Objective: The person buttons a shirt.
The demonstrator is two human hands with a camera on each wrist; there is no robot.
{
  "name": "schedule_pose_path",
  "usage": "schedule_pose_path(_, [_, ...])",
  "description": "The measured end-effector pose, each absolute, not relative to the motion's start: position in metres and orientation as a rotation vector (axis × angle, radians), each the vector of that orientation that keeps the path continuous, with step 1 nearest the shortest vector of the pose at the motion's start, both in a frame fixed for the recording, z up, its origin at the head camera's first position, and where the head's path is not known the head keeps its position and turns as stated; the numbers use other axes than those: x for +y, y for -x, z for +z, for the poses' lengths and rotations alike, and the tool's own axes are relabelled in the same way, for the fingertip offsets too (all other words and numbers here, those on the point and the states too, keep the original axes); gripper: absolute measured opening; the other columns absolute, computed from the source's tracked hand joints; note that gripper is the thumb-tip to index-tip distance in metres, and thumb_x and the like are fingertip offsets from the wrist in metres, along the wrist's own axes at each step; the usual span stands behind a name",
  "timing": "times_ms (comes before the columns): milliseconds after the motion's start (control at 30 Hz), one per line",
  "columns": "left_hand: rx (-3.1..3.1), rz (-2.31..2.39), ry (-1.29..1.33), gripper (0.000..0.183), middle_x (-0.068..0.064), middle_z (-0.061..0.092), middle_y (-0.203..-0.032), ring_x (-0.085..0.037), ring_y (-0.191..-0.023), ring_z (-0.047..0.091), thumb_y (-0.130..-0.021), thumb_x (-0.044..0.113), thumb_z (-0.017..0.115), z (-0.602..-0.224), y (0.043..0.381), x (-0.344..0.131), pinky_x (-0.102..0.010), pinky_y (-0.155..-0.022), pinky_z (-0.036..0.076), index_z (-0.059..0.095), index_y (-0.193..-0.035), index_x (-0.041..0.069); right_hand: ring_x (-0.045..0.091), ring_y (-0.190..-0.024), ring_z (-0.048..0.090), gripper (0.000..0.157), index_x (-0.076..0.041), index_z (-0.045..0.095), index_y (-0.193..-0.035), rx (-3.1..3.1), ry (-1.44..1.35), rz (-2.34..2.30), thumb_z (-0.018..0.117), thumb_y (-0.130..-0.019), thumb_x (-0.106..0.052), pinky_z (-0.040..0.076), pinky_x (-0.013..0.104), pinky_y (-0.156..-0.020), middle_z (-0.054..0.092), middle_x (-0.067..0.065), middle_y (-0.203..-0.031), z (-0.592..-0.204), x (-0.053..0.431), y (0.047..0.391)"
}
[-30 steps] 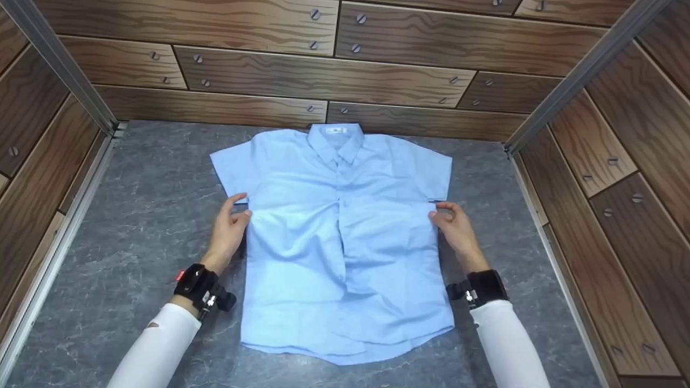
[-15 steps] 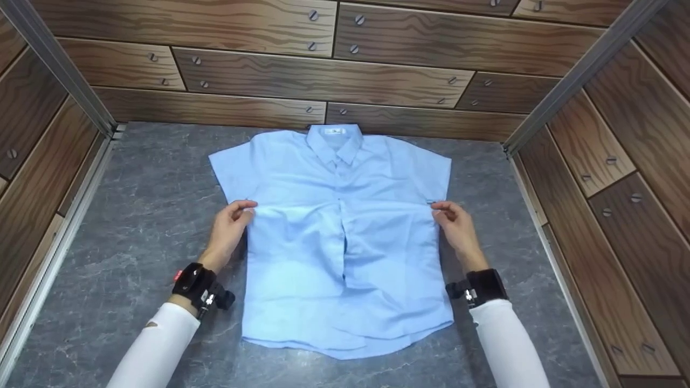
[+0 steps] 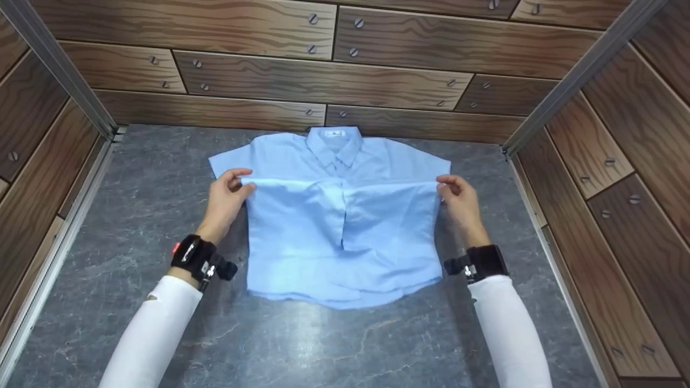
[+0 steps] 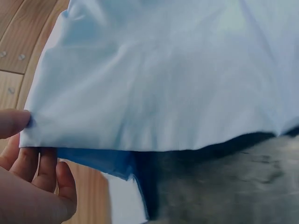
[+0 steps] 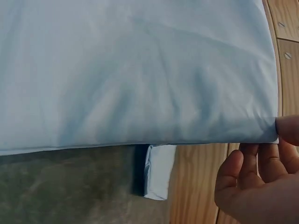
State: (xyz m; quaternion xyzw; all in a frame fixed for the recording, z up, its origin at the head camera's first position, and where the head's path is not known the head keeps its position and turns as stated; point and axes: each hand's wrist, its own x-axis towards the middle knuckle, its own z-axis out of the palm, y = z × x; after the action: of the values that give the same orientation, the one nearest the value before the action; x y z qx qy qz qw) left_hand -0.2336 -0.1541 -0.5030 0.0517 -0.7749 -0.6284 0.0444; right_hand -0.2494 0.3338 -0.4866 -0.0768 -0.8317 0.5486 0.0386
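A light blue short-sleeved button shirt [image 3: 302, 226] lies front up, its collar at the far side. Across its middle runs a raised fold that covers the lower chest and part of the sleeves. At the fold's left end my left hand [image 3: 225, 199] pinches the side edge between thumb and fingers. My right hand [image 3: 461, 202] pinches the opposite end in the same way. Both wrist views show the thumb above the cloth and the fingers beneath; the fabric of the shirt [image 4: 140, 93] stretches taut from the left hand. The hem hangs toward me.
The shirt rests on a grey marbled tabletop [image 3: 302, 345]. Wood-patterned panels [image 3: 259, 70] stand at the back and both sides, with metal rails [image 3: 582, 81] at the corners. The collar lies close to the back panel.
Both hands have closed their pinch on the shirt's sides and moved away from me, lifting a fold over the chest. The hem has slid up the table along with them.
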Motion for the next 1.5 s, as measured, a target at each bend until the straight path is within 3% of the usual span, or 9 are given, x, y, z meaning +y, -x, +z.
schedule_pose_path(133, [-2.292, -1.937, -0.159, 0.029, 0.001, 0.057, -0.084, -0.007, -0.069, 0.047, -0.093, 0.016, 0.062, -0.487, 0.239, -0.154, -0.019, -0.061, 0.040, 0.063, -0.121, 0.008, 0.016, -0.093, 0.055, 0.031, -0.008, 0.059, -0.125, -2.504, 0.215, 1.682, 0.057, -0.097, -0.022, 0.047, 0.026, -0.074, 0.061, 0.000, -0.108, -0.471, 0.332, 0.255])
schedule_pose_path(300, [-2.304, -1.948, -0.107, 0.034, -0.009, 0.067, -0.109, -0.012, -0.093, 0.057, -0.092, 0.014, 0.063, -0.484, 0.236, -0.157, -0.021, -0.080, 0.044, 0.062, -0.125, 0.008, 0.008, -0.087, 0.055, 0.034, -0.001, 0.059, -0.128, -2.461, 0.139, 1.715, 0.057, -0.096, -0.012, 0.046, 0.020, -0.072, 0.061, 0.006, -0.104, -0.456, 0.327, 0.244])
schedule_pose_path(467, [-2.460, -1.742, -0.021, 0.038, -0.010, 0.066, -0.119, -0.019, -0.110, 0.057, -0.091, 0.014, 0.065, -0.493, 0.229, -0.163, -0.027, -0.087, 0.042, 0.061, -0.129, 0.011, 0.013, -0.101, 0.056, 0.038, -0.002, 0.057, -0.132, -2.571, -0.005, 1.607, 0.059, -0.095, -0.011, 0.047, 0.014, -0.077, 0.061, 0.017, -0.119, -0.466, 0.331, 0.239])
schedule_pose_path(567, [-2.547, -1.551, -0.031, 0.029, -0.006, 0.069, -0.112, -0.019, -0.097, 0.059, -0.092, 0.023, 0.066, -0.497, 0.225, -0.165, -0.028, -0.073, 0.044, 0.068, -0.119, 0.015, 0.018, -0.107, 0.058, 0.034, -0.006, 0.062, -0.127, -2.657, -0.073, 1.433, 0.061, -0.095, -0.017, 0.047, 0.014, -0.077, 0.063, 0.014, -0.122, -0.479, 0.338, 0.239])
schedule_pose_path(667, [-2.571, -1.435, -0.013, 0.022, -0.004, 0.070, -0.102, -0.017, -0.088, 0.057, -0.091, 0.029, 0.067, -0.502, 0.222, -0.167, -0.029, -0.070, 0.041, 0.073, -0.107, 0.015, 0.022, -0.105, 0.060, 0.028, -0.006, 0.067, -0.118, -2.708, -0.130, 1.273, 0.060, -0.096, -0.022, 0.047, 0.016, -0.075, 0.068, 0.012, -0.114, -0.485, 0.342, 0.235])
schedule_pose_path(867, [-2.515, -1.477, 0.192, 0.022, -0.009, 0.066, -0.108, -0.023, -0.105, 0.059, -0.089, 0.026, 0.070, -0.516, 0.211, -0.177, -0.036, -0.090, 0.041, 0.074, -0.096, 0.006, 0.015, -0.092, 0.059, 0.024, -0.004, 0.069, -0.105, -2.809, -0.275, 1.100, 0.058, -0.097, -0.023, 0.043, 0.021, -0.075, 0.069, 0.012, -0.099, -0.487, 0.354, 0.220])
schedule_pose_path(1000, [-2.502, -1.595, 0.210, 0.021, -0.012, 0.069, -0.108, -0.023, -0.110, 0.060, -0.092, 0.023, 0.067, -0.518, 0.207, -0.181, -0.038, -0.098, 0.041, 0.071, -0.097, 0.003, 0.010, -0.090, 0.055, 0.025, -0.002, 0.070, -0.102, -2.799, -0.325, 1.127, 0.060, -0.096, -0.024, 0.042, 0.018, -0.075, 0.066, 0.012, -0.102, -0.484, 0.359, 0.215])
schedule_pose_path(1267, [-2.513, -1.574, -0.084, 0.021, -0.007, 0.063, -0.090, -0.015, -0.084, 0.053, -0.093, 0.025, 0.063, -0.521, 0.236, -0.167, -0.025, -0.073, 0.039, 0.070, -0.098, 0.005, 0.013, -0.087, 0.057, 0.020, -0.004, 0.072, -0.101, -2.657, -0.155, 1.114, 0.063, -0.094, -0.020, 0.042, 0.022, -0.077, 0.067, 0.013, -0.094, -0.491, 0.336, 0.251])
schedule_pose_path(1500, [-2.634, -1.336, -0.323, 0.020, -0.002, 0.053, -0.070, -0.020, -0.065, 0.046, -0.090, 0.025, 0.064, -0.536, 0.264, -0.156, -0.030, -0.064, 0.033, 0.075, -0.099, 0.012, 0.016, -0.063, 0.049, 0.018, -0.011, 0.074, -0.101, -2.703, 0.101, 0.959, 0.063, -0.092, -0.022, 0.036, 0.028, -0.057, 0.059, 0.005, -0.072, -0.509, 0.316, 0.285])
